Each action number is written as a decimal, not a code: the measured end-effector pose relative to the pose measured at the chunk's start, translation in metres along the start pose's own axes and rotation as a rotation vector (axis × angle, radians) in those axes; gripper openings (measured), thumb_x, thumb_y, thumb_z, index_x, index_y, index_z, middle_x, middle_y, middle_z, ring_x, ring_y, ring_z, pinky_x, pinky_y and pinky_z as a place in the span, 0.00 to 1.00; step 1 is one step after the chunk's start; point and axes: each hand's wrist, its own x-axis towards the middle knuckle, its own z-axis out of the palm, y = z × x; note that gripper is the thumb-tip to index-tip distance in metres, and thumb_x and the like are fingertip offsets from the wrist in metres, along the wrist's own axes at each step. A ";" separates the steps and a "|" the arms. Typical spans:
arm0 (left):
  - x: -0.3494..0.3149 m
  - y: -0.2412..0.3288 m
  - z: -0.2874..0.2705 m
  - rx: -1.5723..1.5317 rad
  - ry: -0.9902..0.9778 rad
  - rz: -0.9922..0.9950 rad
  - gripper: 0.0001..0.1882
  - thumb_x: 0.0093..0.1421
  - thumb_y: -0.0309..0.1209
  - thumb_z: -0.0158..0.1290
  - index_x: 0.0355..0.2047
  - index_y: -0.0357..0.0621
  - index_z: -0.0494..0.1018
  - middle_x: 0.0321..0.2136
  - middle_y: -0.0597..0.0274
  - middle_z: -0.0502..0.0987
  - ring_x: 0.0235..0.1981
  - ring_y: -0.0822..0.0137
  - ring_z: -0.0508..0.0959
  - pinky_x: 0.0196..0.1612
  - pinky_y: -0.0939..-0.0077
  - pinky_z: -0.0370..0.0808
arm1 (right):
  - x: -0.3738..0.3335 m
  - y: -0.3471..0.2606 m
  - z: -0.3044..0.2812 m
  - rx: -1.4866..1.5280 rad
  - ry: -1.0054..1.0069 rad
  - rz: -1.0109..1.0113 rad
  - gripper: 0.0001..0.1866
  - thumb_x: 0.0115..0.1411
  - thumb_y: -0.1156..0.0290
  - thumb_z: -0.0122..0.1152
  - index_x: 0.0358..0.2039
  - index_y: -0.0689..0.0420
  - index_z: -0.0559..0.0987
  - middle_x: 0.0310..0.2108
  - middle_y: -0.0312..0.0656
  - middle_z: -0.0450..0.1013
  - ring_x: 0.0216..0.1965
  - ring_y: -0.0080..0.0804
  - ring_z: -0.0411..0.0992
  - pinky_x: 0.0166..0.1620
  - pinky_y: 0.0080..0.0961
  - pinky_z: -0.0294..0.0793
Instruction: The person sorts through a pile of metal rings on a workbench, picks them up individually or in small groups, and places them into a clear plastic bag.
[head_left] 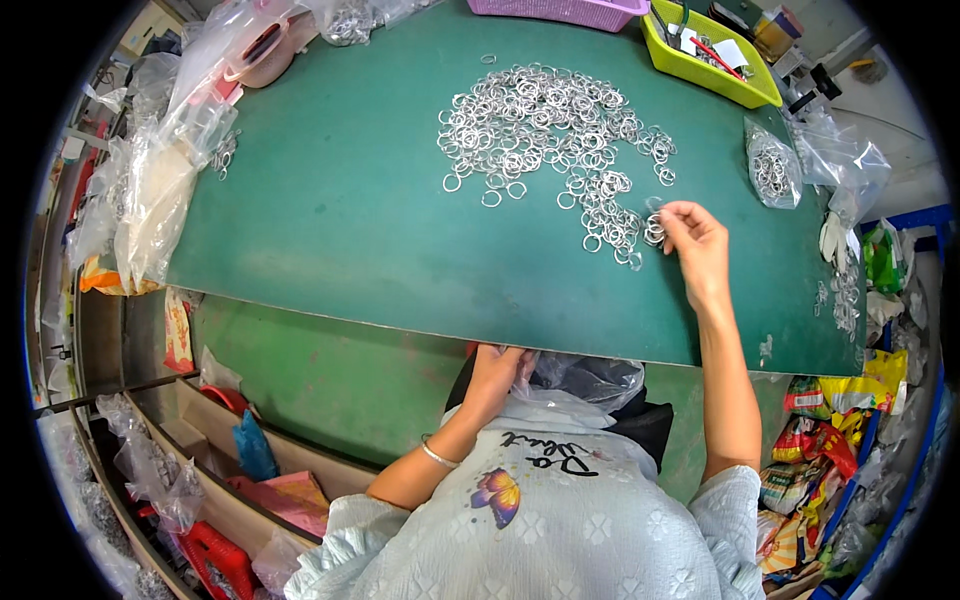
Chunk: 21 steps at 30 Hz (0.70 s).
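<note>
Right hand [697, 245]: held over the right part of the table, thumb and forefinger pinched together on a ring [654, 203]; the ring is small and slightly blurred. A few more rings lie just below the fingertips.

Left hand [497, 370]: at the near edge of the table, beside crumpled clear plastic [590, 378] on the lap; the fingers are partly hidden, and whether they grip anything cannot be told. A pale bangle [440, 457] circles the wrist.

Pile of rings [515, 160]: silver-coloured metal, heaped at the middle and far part of the table, with a narrower trail toward the right hand; several lie singly at the fringe.

Table [320, 210]: green top.

Purple basket [560, 10]: far edge, partly out of view.

Yellow-green basket [700, 75]: far right corner, containing a red pen [722, 60] and small metal pieces.

Clear bag [772, 175]: right side, with rings inside.

Pink bowl [262, 68]: far left, a dark object in it.

Plastic bags [160, 205]: clear, bunched along the left edge.

Shirt [580, 540]: pale, with a printed butterfly.
</note>
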 end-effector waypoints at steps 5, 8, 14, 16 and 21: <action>-0.001 0.000 0.000 -0.057 0.004 -0.005 0.09 0.65 0.31 0.49 0.29 0.41 0.65 0.20 0.68 0.64 0.18 0.75 0.63 0.20 0.81 0.61 | -0.020 -0.024 -0.003 -0.645 0.135 -0.321 0.06 0.56 0.77 0.61 0.35 0.62 0.78 0.37 0.43 0.74 0.36 0.33 0.71 0.36 0.26 0.71; -0.002 0.001 0.001 -0.038 0.025 -0.019 0.08 0.64 0.31 0.49 0.30 0.41 0.65 0.20 0.67 0.65 0.18 0.75 0.64 0.21 0.81 0.61 | -0.051 -0.029 0.012 -0.858 0.048 -0.515 0.09 0.53 0.76 0.62 0.36 0.60 0.78 0.38 0.44 0.71 0.41 0.43 0.68 0.45 0.36 0.66; 0.000 -0.003 -0.006 -0.009 0.000 -0.026 0.07 0.63 0.31 0.52 0.34 0.42 0.66 0.20 0.69 0.67 0.18 0.75 0.68 0.19 0.81 0.62 | -0.101 -0.009 0.037 -0.845 -0.136 -0.596 0.14 0.51 0.77 0.63 0.40 0.62 0.77 0.40 0.43 0.71 0.42 0.41 0.68 0.43 0.35 0.65; 0.000 -0.003 -0.004 0.014 0.049 -0.042 0.08 0.64 0.32 0.51 0.32 0.42 0.66 0.19 0.68 0.66 0.18 0.75 0.66 0.19 0.81 0.62 | -0.100 -0.010 0.036 -0.752 -0.109 -0.619 0.13 0.51 0.77 0.63 0.39 0.62 0.78 0.39 0.44 0.71 0.41 0.41 0.68 0.42 0.35 0.65; 0.001 -0.002 -0.002 0.017 0.054 -0.045 0.08 0.64 0.33 0.50 0.32 0.42 0.66 0.19 0.68 0.66 0.17 0.75 0.66 0.19 0.81 0.62 | -0.081 -0.005 0.044 -0.963 -0.005 -0.574 0.14 0.53 0.74 0.62 0.42 0.61 0.77 0.43 0.44 0.70 0.43 0.43 0.66 0.45 0.35 0.63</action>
